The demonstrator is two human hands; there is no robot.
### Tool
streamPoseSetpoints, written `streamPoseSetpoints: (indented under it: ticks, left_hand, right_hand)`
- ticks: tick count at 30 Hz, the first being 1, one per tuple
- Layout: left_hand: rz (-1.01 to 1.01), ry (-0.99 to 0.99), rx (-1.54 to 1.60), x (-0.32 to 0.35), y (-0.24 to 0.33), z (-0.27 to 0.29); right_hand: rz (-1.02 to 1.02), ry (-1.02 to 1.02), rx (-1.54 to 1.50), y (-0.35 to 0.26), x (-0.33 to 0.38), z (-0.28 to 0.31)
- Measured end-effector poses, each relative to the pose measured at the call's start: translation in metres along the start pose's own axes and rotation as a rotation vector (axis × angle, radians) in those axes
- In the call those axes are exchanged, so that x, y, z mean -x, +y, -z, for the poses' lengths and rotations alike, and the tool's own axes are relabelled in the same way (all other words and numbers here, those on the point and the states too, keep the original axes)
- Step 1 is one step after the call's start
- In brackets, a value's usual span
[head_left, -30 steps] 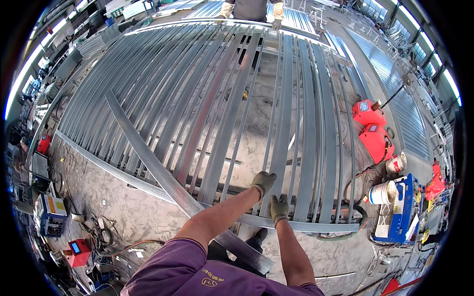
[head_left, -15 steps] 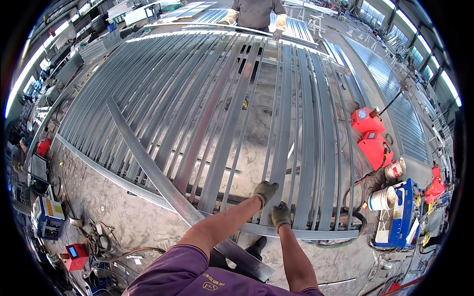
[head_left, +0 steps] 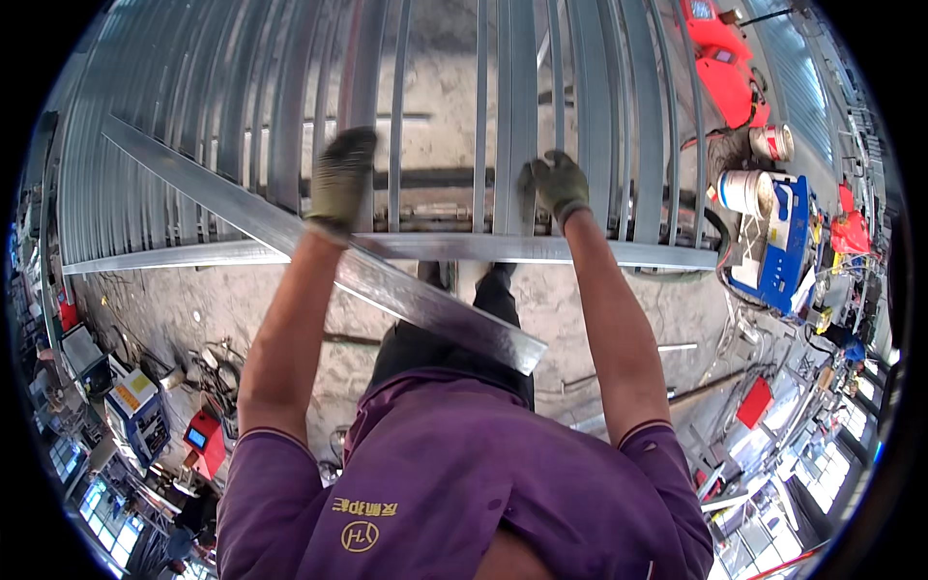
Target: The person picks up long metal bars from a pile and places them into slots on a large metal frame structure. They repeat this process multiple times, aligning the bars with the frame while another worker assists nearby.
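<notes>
My gloved left hand (head_left: 343,179) is over the near end of a wide metal slat (head_left: 360,87), left of a wide gap. Motion smears its fingers. My right hand (head_left: 558,184), also gloved, is at the right edge of another wide slat (head_left: 516,116). Its thumb and fingers are apart and nothing shows in its grasp. Both slats belong to a large frame of parallel grey metal bars, bordered near me by a long edge rail (head_left: 464,247). One loose flat bar (head_left: 280,230) lies diagonally across the frame's left part and sticks out over the rail towards my body.
Red machines (head_left: 725,72) stand right of the frame. Near them are a blue machine (head_left: 785,242) and a white bucket (head_left: 744,193). At the lower left are another machine (head_left: 137,411), a small red unit (head_left: 203,440) and tangled cables (head_left: 220,372) on the floor.
My view has tipped down, and the other person at the far side is out of it. My hands have moved apart: the left has gone leftward across the gap.
</notes>
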State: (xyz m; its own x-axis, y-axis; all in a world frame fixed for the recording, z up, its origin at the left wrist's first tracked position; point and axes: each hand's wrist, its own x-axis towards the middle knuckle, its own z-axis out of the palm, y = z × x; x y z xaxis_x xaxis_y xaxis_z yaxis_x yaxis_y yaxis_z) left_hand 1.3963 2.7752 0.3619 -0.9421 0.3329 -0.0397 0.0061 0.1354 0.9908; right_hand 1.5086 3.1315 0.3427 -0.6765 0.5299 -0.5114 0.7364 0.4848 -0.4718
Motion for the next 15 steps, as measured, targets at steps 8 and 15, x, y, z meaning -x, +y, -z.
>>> streamPoseSetpoints:
  ticks: [8,15]
  left_hand:
    - [0.349,0.82,-0.32,0.156,-0.02,0.141]
    - [0.634,0.805,-0.287,0.203,-0.041,0.13]
  right_hand:
    - [0.049,-0.035,-0.039,0.009,-0.022,-0.026]
    - [0.047,0.049,-0.09,0.03,-0.036,-0.035]
